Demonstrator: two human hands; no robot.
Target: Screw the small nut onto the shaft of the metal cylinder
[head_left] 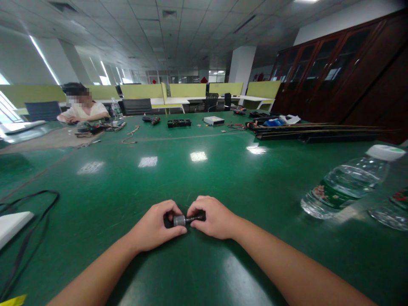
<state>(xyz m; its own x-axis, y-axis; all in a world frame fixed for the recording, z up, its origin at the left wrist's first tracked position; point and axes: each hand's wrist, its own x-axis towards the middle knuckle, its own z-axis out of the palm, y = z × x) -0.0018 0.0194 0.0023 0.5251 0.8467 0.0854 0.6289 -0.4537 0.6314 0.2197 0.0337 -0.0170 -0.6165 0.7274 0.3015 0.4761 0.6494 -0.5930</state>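
Over worktop (165, 180), lower centre: held dark-and-silver part (180, 220) in pinching grip of left hand (157, 227) and right hand (217, 217); apparently worked both ends; next needed steady alignment.

No text, brand or number can be read. A green label (338, 193) printed with a red and pale floral pattern is carried by the clear bottle (360, 175) at the right of the table (242, 182), but its lettering cannot be made out. A green mark (398, 150) is shown on its white cap (381, 151). A second label (402, 196), green and red, is cut off at the right edge. Far back, two red diamond-shaped signs (204, 80) are seen, any characters being too small.
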